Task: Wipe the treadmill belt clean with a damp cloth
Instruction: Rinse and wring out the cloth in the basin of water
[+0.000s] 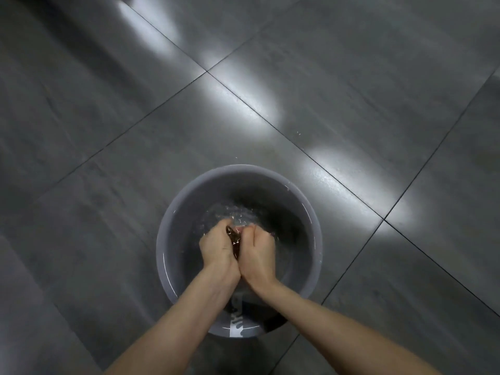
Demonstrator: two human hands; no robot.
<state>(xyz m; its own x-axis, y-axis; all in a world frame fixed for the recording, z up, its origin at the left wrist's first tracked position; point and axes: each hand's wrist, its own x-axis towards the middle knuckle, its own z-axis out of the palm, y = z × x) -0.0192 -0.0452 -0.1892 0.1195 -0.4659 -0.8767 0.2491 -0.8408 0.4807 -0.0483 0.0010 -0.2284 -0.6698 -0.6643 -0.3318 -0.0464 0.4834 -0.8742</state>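
A round grey basin (173, 220) stands on the floor below me, with water rippling inside. Both my hands are down in it, side by side and touching. My left hand (217, 246) and my right hand (257, 249) each grip a dark wet cloth (234, 242), bunched between them; only a narrow brownish strip of it shows between the fists. The treadmill is not in view.
Large dark grey floor tiles (311, 85) with thin dark joints surround the basin, with bright light reflections running diagonally across them. A few small water specks lie on the tile just beyond the basin's far rim.
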